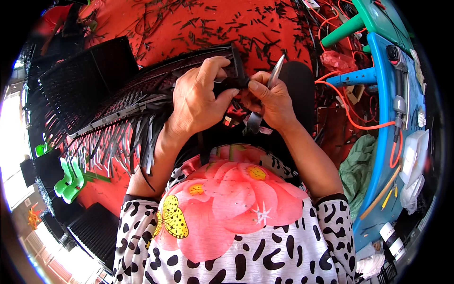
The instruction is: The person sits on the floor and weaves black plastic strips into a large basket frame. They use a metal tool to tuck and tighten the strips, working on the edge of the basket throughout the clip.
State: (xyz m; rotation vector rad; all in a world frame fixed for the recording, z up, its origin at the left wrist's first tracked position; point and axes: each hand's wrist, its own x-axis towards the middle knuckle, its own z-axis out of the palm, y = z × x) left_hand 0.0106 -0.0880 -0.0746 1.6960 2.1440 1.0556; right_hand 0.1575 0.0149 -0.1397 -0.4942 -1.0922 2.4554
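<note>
A black woven panel (189, 57) of flat plastic strips, with a dark frame, lies slanting across my lap. Many loose black strip ends (135, 137) hang off its near side. At the panel's right end, my left hand (198, 97) is curled with thumb and forefinger about a black strip (231, 84). Close beside it, my right hand (272, 98) is closed around a pointed metal tool (276, 71), its silvery tip standing up past the fingers. Below that fist hangs a short dark flat piece (254, 123). Some fingertips of both hands are hidden.
Cut black scraps (203, 23) litter the red floor. More black woven pieces (85, 71) stand at left, near a green plastic object (70, 181). On the right, a blue table (376, 189) carries a power tool (399, 80) with an orange cord (350, 113). A green cloth (359, 170) lies beside it.
</note>
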